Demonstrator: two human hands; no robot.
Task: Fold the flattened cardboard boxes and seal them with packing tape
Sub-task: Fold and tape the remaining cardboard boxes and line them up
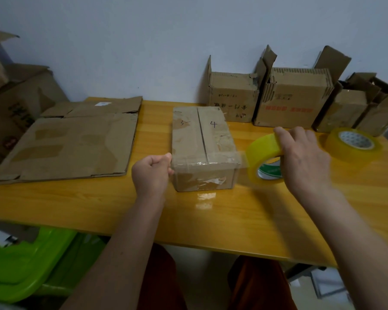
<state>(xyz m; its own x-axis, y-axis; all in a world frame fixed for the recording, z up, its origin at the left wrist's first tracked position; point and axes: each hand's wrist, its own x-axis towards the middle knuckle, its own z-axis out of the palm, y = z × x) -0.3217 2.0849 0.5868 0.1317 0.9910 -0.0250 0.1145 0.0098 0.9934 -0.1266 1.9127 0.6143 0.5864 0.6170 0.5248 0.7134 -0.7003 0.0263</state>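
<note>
Head cam: box (202,139) mid-table, folded, tape crossing its near edge. Left hand (151,173) grip pinches the tape end, right hand (305,159) grips the roll (263,162). Flat boxes (72,144) still wait.

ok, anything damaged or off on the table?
Yes. The open box at the back has a torn, ragged top edge at its right corner. The box being taped carries wrinkled old tape remnants on its front face. Nothing spilled.
</note>
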